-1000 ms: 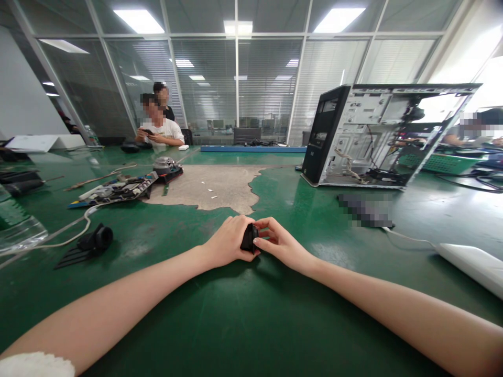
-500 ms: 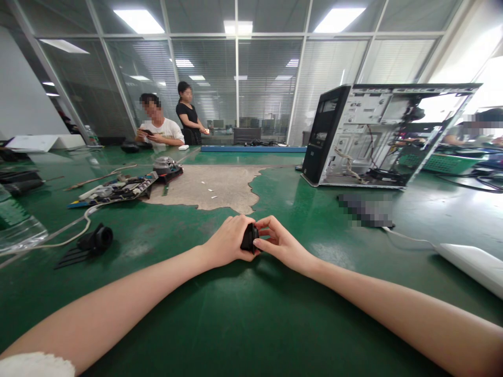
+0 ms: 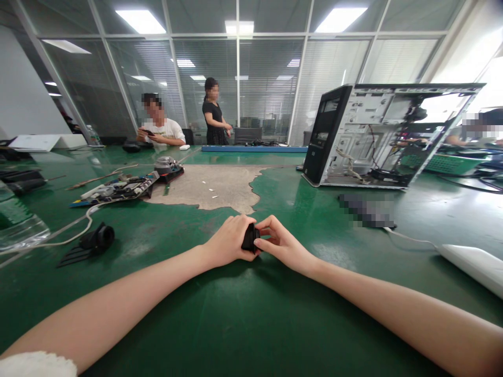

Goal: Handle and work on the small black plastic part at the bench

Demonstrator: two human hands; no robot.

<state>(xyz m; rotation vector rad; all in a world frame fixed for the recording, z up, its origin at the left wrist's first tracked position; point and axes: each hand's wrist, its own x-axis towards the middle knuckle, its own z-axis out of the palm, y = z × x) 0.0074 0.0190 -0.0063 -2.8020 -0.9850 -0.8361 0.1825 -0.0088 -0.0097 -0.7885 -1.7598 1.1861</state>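
Note:
A small black part (image 3: pixel 250 237) is held between both my hands just above the green table (image 3: pixel 251 314). My left hand (image 3: pixel 229 241) is curled round its left side. My right hand (image 3: pixel 280 242) pinches its right side with thumb and fingertips. Most of the part is hidden by the fingers, so its shape stays unclear.
An open computer case (image 3: pixel 377 136) stands at the back right. A circuit board (image 3: pixel 118 189) and a fan part (image 3: pixel 168 166) lie at the left, a black part with a cable (image 3: pixel 96 239) nearer. A white object (image 3: pixel 471 264) lies at right. A worn bare patch (image 3: pixel 212 186) marks the table. One person sits and one stands at the far end.
My hands and the black part have stayed in place. The standing person at the far end has walked to the right.

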